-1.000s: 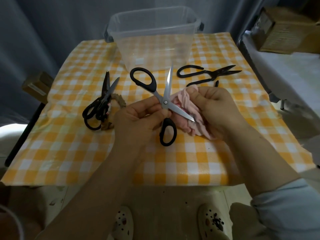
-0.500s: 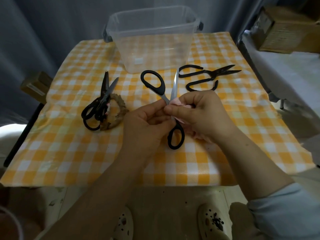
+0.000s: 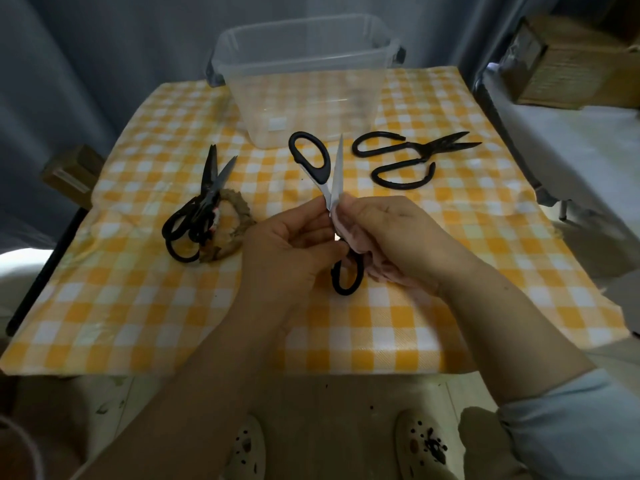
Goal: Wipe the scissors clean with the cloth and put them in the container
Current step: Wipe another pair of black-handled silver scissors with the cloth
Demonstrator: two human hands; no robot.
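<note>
The person holds the black-handled steel scissors [image 3: 337, 168] above the middle of the table with the yellow and white checked tablecloth [image 3: 173, 306], a little in front of the clear plastic container [image 3: 311, 98]. The scissors are open. One black loop and one bare silver blade point away from the person, toward the container, and the other black loop hangs below the hands, near the tablecloth. The second blade is hidden behind the hands.

The left hand [image 3: 287, 244] has its fingers and thumb curled and pinches the scissors near the place where the two halves cross. The right hand [image 3: 394, 237] is also curled. It grips the pale pink cloth [image 3: 348, 233] and presses it around the lower part of the raised blade. A fold of the cloth shows under the palm.

The container stands at the far edge of the table and has dark handles at its sides. On the left of the table, all-black scissors [image 3: 204, 209] lie on a brown woven ring [image 3: 239, 216]. On the right, near the container, lie black iron scissors with open bent handles [image 3: 408, 157]. A wicker box [image 3: 571, 64] stands on another surface at the far right. The right arm wears a light blue sleeve [image 3: 568, 427].
</note>
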